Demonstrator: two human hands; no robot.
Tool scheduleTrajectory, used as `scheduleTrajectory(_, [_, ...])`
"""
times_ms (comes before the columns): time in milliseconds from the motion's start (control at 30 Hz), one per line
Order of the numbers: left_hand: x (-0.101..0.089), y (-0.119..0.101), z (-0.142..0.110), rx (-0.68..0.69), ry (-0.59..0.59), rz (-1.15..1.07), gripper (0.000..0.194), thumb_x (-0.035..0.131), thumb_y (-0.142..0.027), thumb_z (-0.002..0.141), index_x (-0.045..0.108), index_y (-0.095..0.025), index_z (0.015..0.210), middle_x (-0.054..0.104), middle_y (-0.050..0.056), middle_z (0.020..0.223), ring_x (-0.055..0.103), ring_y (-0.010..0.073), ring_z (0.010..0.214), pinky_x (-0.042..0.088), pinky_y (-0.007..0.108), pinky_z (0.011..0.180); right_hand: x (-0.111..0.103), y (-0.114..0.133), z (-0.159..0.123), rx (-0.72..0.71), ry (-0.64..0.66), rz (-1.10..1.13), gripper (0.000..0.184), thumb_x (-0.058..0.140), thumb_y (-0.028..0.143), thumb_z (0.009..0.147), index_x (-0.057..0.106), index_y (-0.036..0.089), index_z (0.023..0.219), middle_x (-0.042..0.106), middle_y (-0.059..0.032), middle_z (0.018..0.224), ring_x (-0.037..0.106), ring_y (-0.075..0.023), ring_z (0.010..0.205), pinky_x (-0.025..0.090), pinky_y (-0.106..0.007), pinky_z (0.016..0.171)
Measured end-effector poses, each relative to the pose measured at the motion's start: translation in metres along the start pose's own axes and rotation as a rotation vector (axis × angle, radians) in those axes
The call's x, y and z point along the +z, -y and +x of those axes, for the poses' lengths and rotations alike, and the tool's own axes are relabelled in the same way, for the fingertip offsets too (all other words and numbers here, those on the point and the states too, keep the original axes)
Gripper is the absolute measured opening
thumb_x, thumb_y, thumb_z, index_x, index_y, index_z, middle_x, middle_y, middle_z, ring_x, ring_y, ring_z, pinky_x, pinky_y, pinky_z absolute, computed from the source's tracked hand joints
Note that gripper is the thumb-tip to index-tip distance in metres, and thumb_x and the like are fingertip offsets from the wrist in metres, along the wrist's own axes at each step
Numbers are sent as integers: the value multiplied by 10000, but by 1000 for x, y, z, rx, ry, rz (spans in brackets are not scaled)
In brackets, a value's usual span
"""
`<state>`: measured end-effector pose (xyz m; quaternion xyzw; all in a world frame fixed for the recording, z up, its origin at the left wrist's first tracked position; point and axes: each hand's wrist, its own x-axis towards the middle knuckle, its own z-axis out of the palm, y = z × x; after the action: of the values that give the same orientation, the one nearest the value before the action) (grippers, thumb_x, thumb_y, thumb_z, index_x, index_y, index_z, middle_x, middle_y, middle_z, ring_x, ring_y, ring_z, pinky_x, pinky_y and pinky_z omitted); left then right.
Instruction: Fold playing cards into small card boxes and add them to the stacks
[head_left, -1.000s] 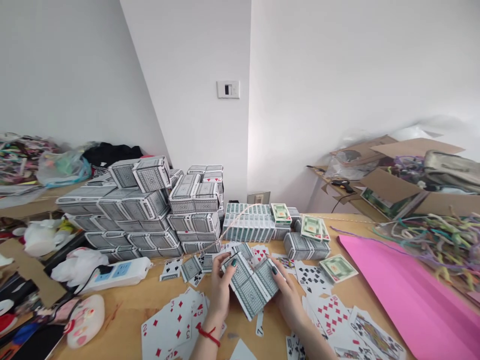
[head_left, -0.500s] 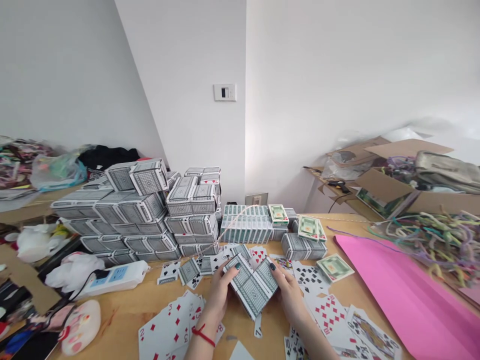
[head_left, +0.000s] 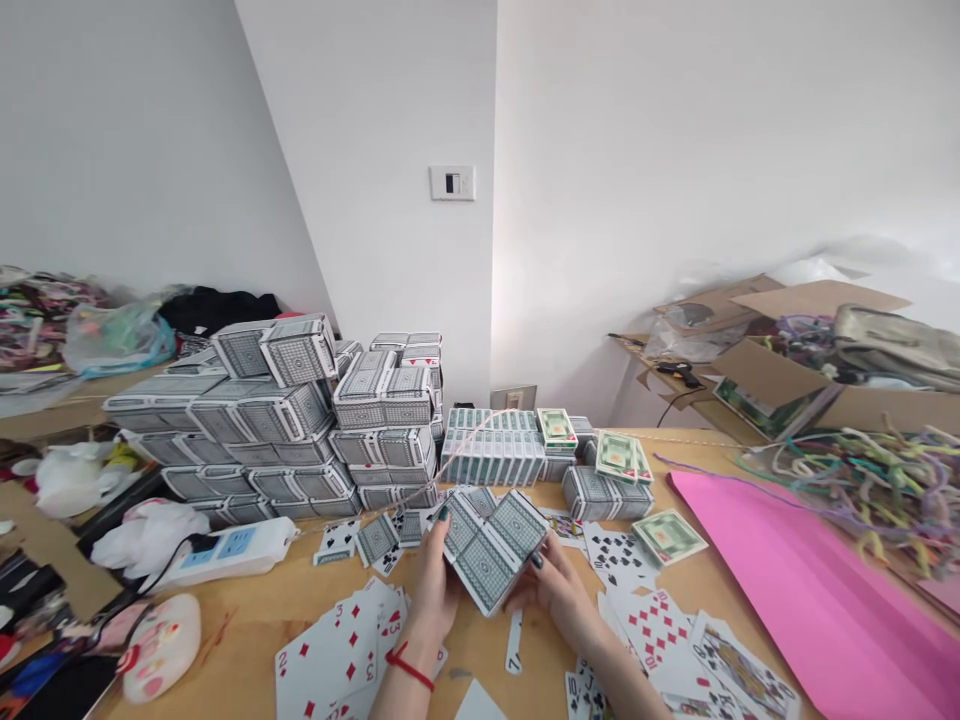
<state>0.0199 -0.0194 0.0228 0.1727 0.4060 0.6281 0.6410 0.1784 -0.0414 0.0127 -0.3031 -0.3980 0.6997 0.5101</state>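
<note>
Between my hands, above the table, is a block folded from playing cards (head_left: 487, 555), its grey-green patterned backs facing up. My left hand (head_left: 433, 575) grips its left side, thumb on the upper edge. My right hand (head_left: 559, 588) holds the lower right side, with some fingers hidden beneath. Below the block lies a narrow card strip (head_left: 514, 643) marked 7. Loose face-up diamond cards (head_left: 330, 650) fan out by my left forearm. More loose cards, among them a ten of diamonds (head_left: 658, 628), lie right of my right hand.
Stacked card blocks (head_left: 255, 415) rise at the back left, with another pile (head_left: 384, 400) beside them. Behind my hands stand a row of card boxes (head_left: 493, 447) and green card packs (head_left: 669, 536). A white power strip (head_left: 232, 555) lies left, a pink sheet (head_left: 810, 590) right.
The block has tilted and moved slightly up and left. My right thumb has slid off its top to the right edge, and the fingers have shifted lower beneath it.
</note>
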Motion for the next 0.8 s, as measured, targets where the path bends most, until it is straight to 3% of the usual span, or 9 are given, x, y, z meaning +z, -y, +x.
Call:
scheduleTrajectory(100, [-1,-1,0,-25,49,-32,414,580,-427,719,595,-177,1048,646,73,1039,589,249,956,445,348,817,9,4,-3,-3,56,-100,633,593,367,756,253,322,1288,508,-84,1185,593,-222,832,515,-271,471])
scheduleTrajectory(167, [-3,0,1,-10,64,-20,433,577,-412,732,568,-192,1105,630,73,1081,558,255,1021,427,357,859,11,3,-3,-31,36,-142,688,597,372,751,195,329,1308,501,-94,1189,592,-232,859,525,-284,486])
scheduleTrajectory(233, [-4,2,2,18,97,-9,444,576,-383,748,535,-217,1158,606,70,1134,513,249,1091,400,353,904,9,-2,-2,-107,-13,-171,695,598,371,749,191,320,1310,508,-92,1183,572,-239,943,538,-337,633])
scheduleTrajectory(333, [-3,5,1,38,215,-26,451,543,-355,789,473,-256,1223,562,64,1204,451,232,1163,367,354,947,1,-10,-1,-270,-142,-297,731,646,344,702,228,292,1300,504,-89,1202,495,-249,1093,436,-391,887])
scheduleTrajectory(467, [-1,7,-3,-71,410,-88,428,469,-397,831,476,-231,1226,586,91,1168,486,251,1126,375,401,935,-10,-14,0,-493,-266,-647,659,657,241,672,331,266,1245,356,-103,1327,367,-287,1210,313,-444,991])
scheduleTrajectory(567, [-3,8,-4,-118,418,-134,394,516,-364,809,527,-219,1174,613,88,1127,528,253,1073,392,399,916,-12,-14,1,-613,-226,-790,607,649,197,669,385,278,1209,236,-86,1392,279,-293,1264,278,-455,1011])
scheduleTrajectory(700, [-8,6,0,-119,322,-179,353,617,-237,731,592,-214,1082,664,58,1027,574,240,1003,412,374,892,-10,-17,3,-500,-172,-727,565,549,225,759,344,294,1281,261,-55,1407,211,-245,1305,241,-431,1038])
scheduleTrajectory(800, [-11,2,1,-96,314,-192,394,648,-167,671,604,-211,1060,688,48,946,594,238,956,418,368,880,-11,-17,6,-280,-195,-459,511,494,321,800,357,296,1291,402,-45,1344,318,-230,1259,300,-400,1010])
